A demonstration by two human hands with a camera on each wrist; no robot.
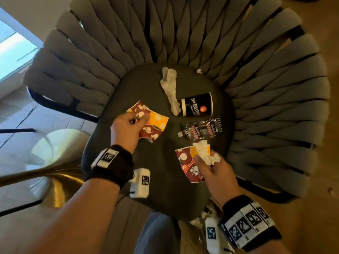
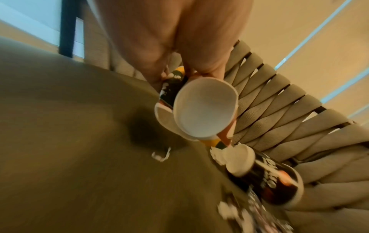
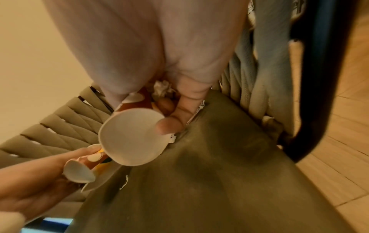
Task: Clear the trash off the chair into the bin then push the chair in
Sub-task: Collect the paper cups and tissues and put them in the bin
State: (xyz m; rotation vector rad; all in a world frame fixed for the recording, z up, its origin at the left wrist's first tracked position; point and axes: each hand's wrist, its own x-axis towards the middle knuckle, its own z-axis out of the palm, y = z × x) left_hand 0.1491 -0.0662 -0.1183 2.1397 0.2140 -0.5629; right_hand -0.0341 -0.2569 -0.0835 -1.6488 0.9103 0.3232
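Observation:
A dark seat cushion of a grey woven chair carries the trash. My left hand grips two red-and-orange flowered paper cups over the seat's left side; their white mouths face the left wrist camera. My right hand holds another flowered cup and pinches a crumpled tissue against its rim; the thumb lies on the cup mouth. A black cup, a twisted tissue and a foil wrapper lie loose on the seat.
A small tissue scrap sits at the seat's back edge. A gold pedestal table base stands close on the left. Wooden floor shows on the right. White crumpled material shows below the seat's front edge.

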